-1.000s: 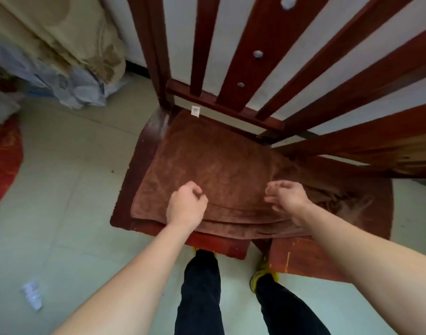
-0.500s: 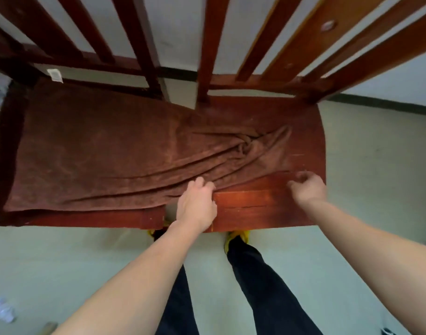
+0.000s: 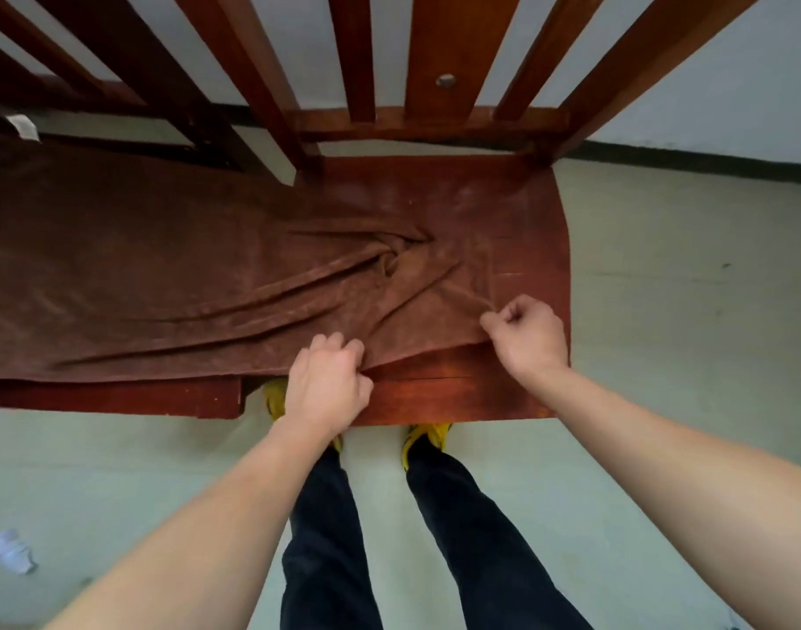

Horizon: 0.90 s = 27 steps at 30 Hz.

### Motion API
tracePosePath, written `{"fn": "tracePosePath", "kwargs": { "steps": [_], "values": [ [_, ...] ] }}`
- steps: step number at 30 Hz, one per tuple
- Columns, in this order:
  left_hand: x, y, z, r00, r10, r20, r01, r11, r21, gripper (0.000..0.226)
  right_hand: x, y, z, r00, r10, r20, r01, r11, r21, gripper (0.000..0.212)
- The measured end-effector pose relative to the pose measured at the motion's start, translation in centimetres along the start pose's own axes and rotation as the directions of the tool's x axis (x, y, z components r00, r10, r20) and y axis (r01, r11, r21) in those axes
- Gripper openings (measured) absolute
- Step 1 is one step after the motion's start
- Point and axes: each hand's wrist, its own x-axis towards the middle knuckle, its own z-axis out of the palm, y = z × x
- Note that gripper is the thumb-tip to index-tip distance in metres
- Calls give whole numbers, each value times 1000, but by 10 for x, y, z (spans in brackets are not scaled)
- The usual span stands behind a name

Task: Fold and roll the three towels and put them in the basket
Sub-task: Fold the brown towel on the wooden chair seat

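A long brown towel [image 3: 139, 275] lies spread across the seats of two red-brown wooden chairs, flat at the left and bunched into creases near the middle. My left hand [image 3: 328, 386] pinches the towel's near edge where the two seats meet. My right hand [image 3: 523, 334] is closed on the towel's near right corner, on the right chair seat [image 3: 516, 220]. A small white label [image 3: 23, 127] shows at the towel's far left corner. No basket and no other towel are in view.
The chair backs' slats [image 3: 357, 56] rise just behind the seats, against a pale wall. My legs and yellow shoes [image 3: 428, 436] stand at the seats' front edge on a pale green floor. A crumpled white scrap [image 3: 10, 550] lies on the floor at lower left.
The view has swung right along the chairs. My right hand moved from the bare seat edge onto the towel's right corner and closed on it; my left hand closed on the near edge.
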Motion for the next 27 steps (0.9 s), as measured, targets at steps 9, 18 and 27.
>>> {"fn": "tracePosePath", "kwargs": {
  "steps": [9, 18, 27],
  "values": [
    [1, 11, -19, 877, -58, 477, 17, 996, 90, 24, -10, 41, -19, 989, 74, 126, -32, 951, -308, 19],
    [131, 32, -73, 979, 151, -138, -150, 989, 17, 45, 48, -43, 16, 983, -127, 133, 145, 979, -141, 17],
    [120, 24, -70, 995, 93, 32, -97, 983, 156, 24, 29, 33, -28, 995, 99, 9, -93, 960, -266, 19]
  ]
}}
